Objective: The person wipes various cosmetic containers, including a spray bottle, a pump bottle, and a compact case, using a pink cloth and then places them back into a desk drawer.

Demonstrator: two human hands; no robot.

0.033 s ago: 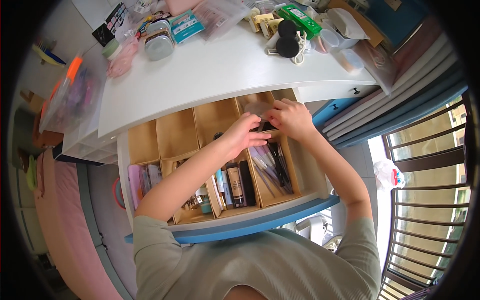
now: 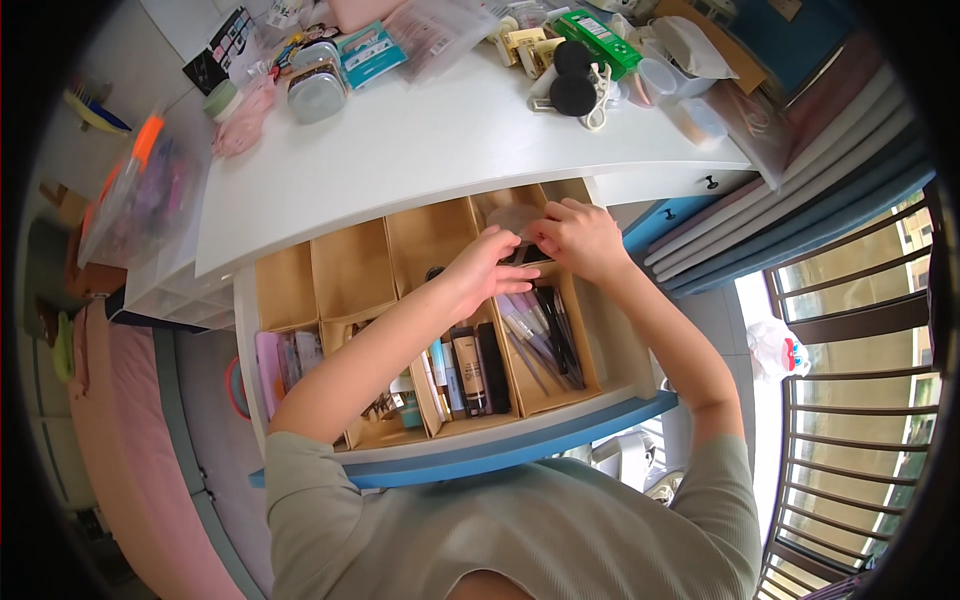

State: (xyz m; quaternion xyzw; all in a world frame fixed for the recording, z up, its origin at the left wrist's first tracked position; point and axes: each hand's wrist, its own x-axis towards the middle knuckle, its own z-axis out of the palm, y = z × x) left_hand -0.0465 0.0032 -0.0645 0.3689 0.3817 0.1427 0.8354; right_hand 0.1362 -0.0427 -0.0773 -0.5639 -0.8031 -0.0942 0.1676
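Over the back right part of the open drawer [image 2: 480, 432], my two hands are close together. My right hand [image 2: 578, 240] is closed, its fingertips at the edge of a translucent, rounded thing [image 2: 512, 216] whose kind I cannot make out. My left hand [image 2: 490, 262] pinches near that same edge, with its lower fingers stretched out below. Beneath them, the front right compartment holds several slim makeup brushes [image 2: 545, 335]. Left of these stand a beige foundation tube [image 2: 468, 365] and a black case [image 2: 492, 365]. My left forearm hides part of the front compartments.
Brown cardboard dividers [image 2: 350, 262] split the drawer. On the white desk [image 2: 420, 165] above are clear jars [image 2: 318, 95], a green box [image 2: 600, 42], black round puffs [image 2: 574, 92] and plastic bags [image 2: 435, 30]. A clear bin [image 2: 150, 210] stands at left; curtains [image 2: 790, 200] hang at right.
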